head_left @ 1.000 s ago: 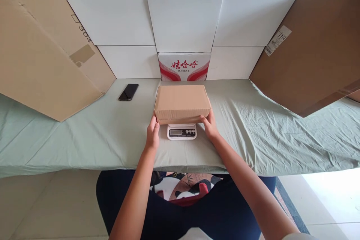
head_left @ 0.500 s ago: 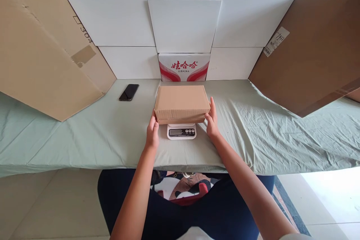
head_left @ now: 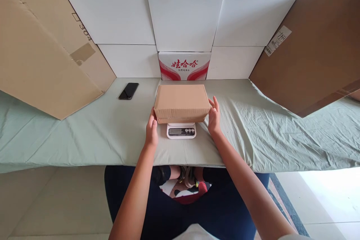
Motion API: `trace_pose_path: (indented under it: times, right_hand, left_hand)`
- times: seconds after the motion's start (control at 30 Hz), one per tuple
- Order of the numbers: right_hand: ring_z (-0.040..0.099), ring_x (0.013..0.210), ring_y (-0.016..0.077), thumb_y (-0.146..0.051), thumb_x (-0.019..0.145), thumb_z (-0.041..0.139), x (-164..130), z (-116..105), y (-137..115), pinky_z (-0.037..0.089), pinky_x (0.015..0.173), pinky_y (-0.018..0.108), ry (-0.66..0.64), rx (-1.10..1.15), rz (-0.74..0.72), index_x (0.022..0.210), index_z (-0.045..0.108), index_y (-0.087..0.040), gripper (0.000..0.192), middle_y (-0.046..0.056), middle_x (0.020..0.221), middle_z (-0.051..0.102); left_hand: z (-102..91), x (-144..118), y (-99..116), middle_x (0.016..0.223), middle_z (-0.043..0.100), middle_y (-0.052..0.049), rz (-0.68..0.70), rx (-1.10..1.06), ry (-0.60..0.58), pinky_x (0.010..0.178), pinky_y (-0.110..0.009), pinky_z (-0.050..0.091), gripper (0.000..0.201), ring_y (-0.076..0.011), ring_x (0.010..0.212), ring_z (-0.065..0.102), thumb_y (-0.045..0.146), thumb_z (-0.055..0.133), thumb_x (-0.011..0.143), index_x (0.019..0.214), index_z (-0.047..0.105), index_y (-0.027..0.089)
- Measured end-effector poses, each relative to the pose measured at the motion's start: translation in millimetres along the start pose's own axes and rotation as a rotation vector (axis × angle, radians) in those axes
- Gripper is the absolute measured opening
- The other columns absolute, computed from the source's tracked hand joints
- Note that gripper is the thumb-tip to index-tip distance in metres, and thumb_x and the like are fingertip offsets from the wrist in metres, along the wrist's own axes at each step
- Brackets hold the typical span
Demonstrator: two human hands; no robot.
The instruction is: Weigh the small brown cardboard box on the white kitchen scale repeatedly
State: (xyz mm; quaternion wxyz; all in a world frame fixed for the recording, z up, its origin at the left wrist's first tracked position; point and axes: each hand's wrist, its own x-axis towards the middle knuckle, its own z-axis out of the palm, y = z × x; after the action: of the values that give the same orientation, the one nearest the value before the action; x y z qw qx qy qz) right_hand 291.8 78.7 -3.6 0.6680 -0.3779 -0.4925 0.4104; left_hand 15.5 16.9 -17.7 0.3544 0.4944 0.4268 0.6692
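Centrally, brown cardboard box [head_left: 182, 102] sits atop small digital scale [head_left: 181, 130] on green-covered table [head_left: 84, 135]. We flank box: our left hand [head_left: 151, 132] at 9 o'clock, fingertips touching lower corner, fingers loosely extended; our right hand [head_left: 214, 117] at 3 o'clock, palm flat, fingers spread apart, just beside box, clasping nothing. Black phone [head_left: 128, 91] at 10 o'clock, well apart. Red-printed carton [head_left: 184, 66] at 12 o'clock.

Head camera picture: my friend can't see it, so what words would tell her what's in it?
A closed brown cardboard box sits on a small white kitchen scale on a green-covered table, with a person's left hand and right hand at its sides. A black phone lies to the left.
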Motion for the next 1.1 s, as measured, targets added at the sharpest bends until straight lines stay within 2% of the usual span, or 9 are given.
trace_pose_path:
  times: [0.17, 0.47, 0.67, 1.1]
  right_hand:
    - [0.054, 0.144, 0.0321, -0.067, 0.092, 0.049, 2, 0, 1, 0.041, 0.12, 0.06, 0.021, 0.004, 0.051, 0.151, 0.044, -0.039, 0.065, 0.007, 0.154, 0.053]
    - [0.062, 0.133, 0.0293, -0.061, 0.088, 0.054, 9, 1, 2, 0.046, 0.114, 0.051, 0.103, 0.092, 0.129, 0.141, 0.053, -0.032, 0.06, 0.007, 0.138, 0.064]
    - [0.066, 0.124, 0.0292, -0.069, 0.087, 0.055, 10, 3, 4, 0.048, 0.109, 0.05, 0.063, 0.096, 0.104, 0.134, 0.057, -0.031, 0.06, 0.006, 0.134, 0.067]
    - [0.068, 0.118, 0.0283, -0.07, 0.089, 0.051, 12, 2, 5, 0.052, 0.103, 0.048, 0.033, 0.075, 0.075, 0.127, 0.063, -0.028, 0.058, 0.007, 0.126, 0.072]
  left_hand:
    - [-0.5, 1, -1, 0.169, 0.043, -0.006, -0.014, 0.002, 0.023, 0.13, -0.043, 0.03, 0.074, -0.0284, 0.158, 0.037, 0.068, 0.047, 0.097, 0.16, 0.043, 0.029]
    - [1.0, 2, 1, 0.165, 0.048, -0.006, 0.014, 0.038, -0.003, 0.129, -0.043, 0.032, 0.068, -0.0284, 0.156, 0.04, 0.066, 0.043, 0.099, 0.158, 0.046, 0.03]
    - [-1.4, 2, -2, 0.17, 0.041, -0.006, -0.015, 0.033, 0.013, 0.131, -0.044, 0.029, 0.071, -0.0283, 0.159, 0.036, 0.067, 0.043, 0.099, 0.16, 0.043, 0.03]
    - [-0.2, 4, -2, 0.163, 0.051, -0.008, -0.02, 0.08, 0.02, 0.129, -0.045, 0.031, 0.066, -0.0281, 0.156, 0.04, 0.066, 0.04, 0.1, 0.154, 0.051, 0.028]
